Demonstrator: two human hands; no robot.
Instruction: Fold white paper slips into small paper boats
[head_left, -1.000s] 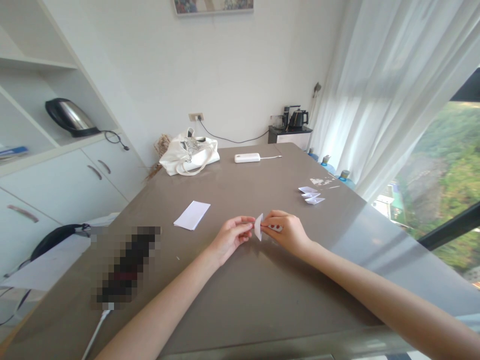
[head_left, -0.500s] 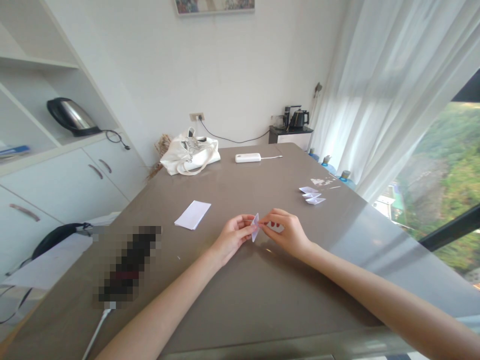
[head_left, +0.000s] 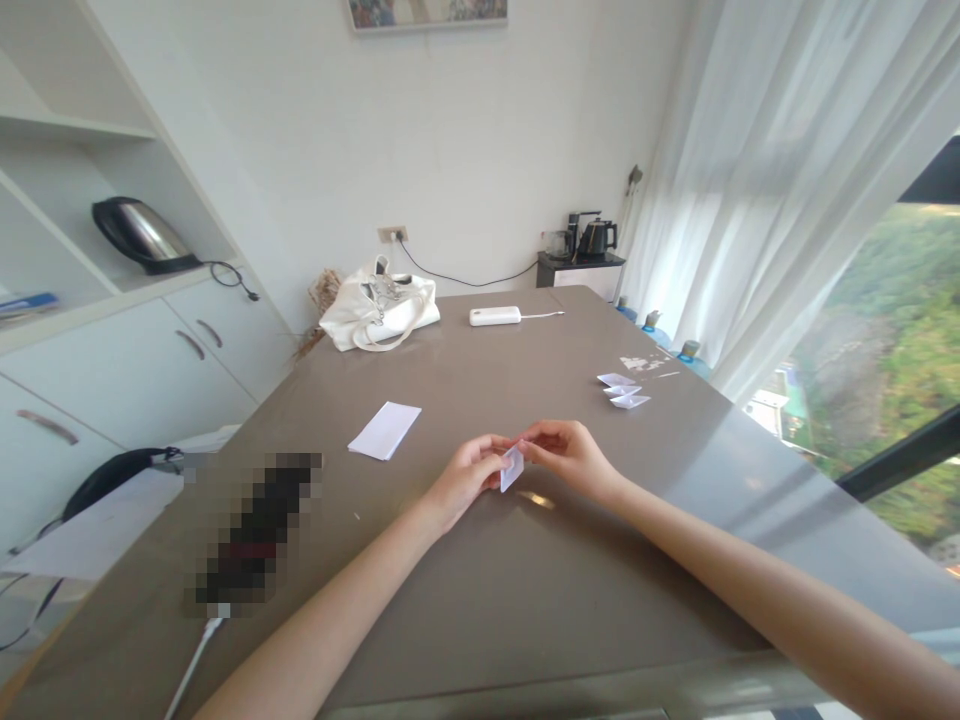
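Between my two hands, just above the table, is a small piece of folded white paper (head_left: 511, 470). My left hand (head_left: 470, 475) pinches its left side with the thumb in front and the fingers behind. My right hand (head_left: 566, 456) grips its upper right edge between thumb and fingertips. To the left of my hands a stack of white paper sheets (head_left: 385, 431) lies flat. Over on the right side sit several folded paper boats (head_left: 628, 402), close together, with small paper scraps (head_left: 639, 364) behind them.
The brown table (head_left: 480, 620) carries a white handbag (head_left: 379, 305) and a white power strip (head_left: 495, 316) at its far end. A blurred-out dark object (head_left: 259, 530) with a white cable lies at the left. Curtains (head_left: 780, 180) and a window border the right side.
The folded paper has turned so that its flat face shows and it tilts to the right. My right hand has shifted left, nearer my left fingers.
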